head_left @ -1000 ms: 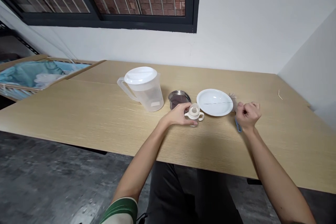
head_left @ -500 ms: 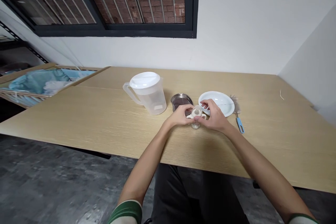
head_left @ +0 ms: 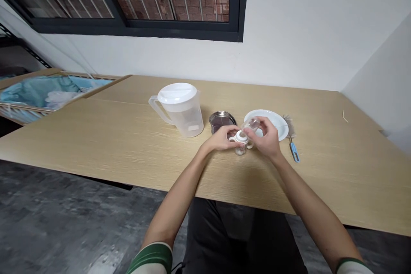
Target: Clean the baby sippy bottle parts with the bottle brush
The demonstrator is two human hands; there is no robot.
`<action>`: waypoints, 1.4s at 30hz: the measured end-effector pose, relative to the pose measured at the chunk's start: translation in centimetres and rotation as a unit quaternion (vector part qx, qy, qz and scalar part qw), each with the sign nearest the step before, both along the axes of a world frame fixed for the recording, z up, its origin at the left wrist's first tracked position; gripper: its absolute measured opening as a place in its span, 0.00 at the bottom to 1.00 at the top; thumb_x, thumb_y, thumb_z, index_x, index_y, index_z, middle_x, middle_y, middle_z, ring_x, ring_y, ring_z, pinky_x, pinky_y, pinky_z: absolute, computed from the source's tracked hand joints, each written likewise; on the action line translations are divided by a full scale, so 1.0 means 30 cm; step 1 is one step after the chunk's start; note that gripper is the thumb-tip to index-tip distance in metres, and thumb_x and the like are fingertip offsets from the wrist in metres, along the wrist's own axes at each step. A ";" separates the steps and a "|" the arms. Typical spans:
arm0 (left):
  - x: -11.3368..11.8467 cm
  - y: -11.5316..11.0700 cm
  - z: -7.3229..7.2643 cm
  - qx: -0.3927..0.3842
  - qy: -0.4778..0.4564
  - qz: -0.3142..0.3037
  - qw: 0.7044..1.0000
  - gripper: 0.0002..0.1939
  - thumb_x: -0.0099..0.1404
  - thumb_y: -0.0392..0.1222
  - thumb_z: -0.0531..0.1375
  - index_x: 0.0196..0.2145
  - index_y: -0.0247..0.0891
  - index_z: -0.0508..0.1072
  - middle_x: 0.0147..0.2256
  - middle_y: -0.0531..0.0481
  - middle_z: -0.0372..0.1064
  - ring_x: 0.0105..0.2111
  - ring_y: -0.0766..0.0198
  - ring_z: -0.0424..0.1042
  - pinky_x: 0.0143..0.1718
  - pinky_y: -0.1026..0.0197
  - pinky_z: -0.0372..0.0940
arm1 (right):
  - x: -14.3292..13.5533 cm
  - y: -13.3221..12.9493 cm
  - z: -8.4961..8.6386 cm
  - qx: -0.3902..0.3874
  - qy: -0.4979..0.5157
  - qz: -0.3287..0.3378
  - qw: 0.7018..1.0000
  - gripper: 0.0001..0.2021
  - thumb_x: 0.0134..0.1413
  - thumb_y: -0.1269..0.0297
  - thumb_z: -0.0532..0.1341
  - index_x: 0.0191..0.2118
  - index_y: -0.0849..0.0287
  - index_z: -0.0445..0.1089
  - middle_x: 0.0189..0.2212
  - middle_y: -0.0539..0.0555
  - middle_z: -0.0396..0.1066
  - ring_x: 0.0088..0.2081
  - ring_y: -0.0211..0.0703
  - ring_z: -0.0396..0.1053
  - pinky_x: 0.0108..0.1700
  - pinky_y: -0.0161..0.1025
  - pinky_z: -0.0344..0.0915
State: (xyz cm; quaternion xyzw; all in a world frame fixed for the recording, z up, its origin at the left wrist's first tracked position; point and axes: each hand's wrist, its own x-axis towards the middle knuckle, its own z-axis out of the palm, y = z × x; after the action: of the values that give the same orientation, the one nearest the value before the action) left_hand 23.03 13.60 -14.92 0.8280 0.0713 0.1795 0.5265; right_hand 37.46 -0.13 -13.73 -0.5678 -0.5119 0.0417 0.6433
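Note:
A small clear baby bottle with a white collar and side handles stands on the wooden table. My left hand is closed around its left side, at the collar and handle. Just above and to the right of it, my right hand pinches a clear domed cap, which is off the bottle top. Behind the right hand lies a white oval plate, partly covered by the fingers. A round metal tin sits right behind the left hand.
A translucent lidded pitcher stands left of the hands. Right of the plate lies a bottle brush with a blue handle. A lined crib or basket adjoins the table's left end. The table's front edge runs near my lap.
My right hand has lifted the clear cap off the bottle, up and to the right. My left hand keeps its hold on the bottle. The view has shifted slightly.

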 end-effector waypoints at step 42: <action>0.000 -0.003 -0.006 0.007 0.019 0.036 0.999 0.25 0.49 0.48 0.74 0.42 0.33 0.76 0.40 0.43 0.77 0.41 0.56 0.75 0.44 0.57 0.68 | 0.020 -0.059 -0.068 -0.152 -0.229 -0.093 0.957 0.23 0.53 0.42 0.65 0.46 0.55 0.70 0.41 0.57 0.74 0.46 0.53 0.69 0.52 0.52 0.55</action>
State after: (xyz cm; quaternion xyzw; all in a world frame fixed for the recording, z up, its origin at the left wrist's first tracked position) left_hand 23.04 13.50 -15.09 0.8317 0.1095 0.1834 0.5124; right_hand 38.05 -1.90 -15.78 -0.6980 -0.5780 -0.0720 0.4165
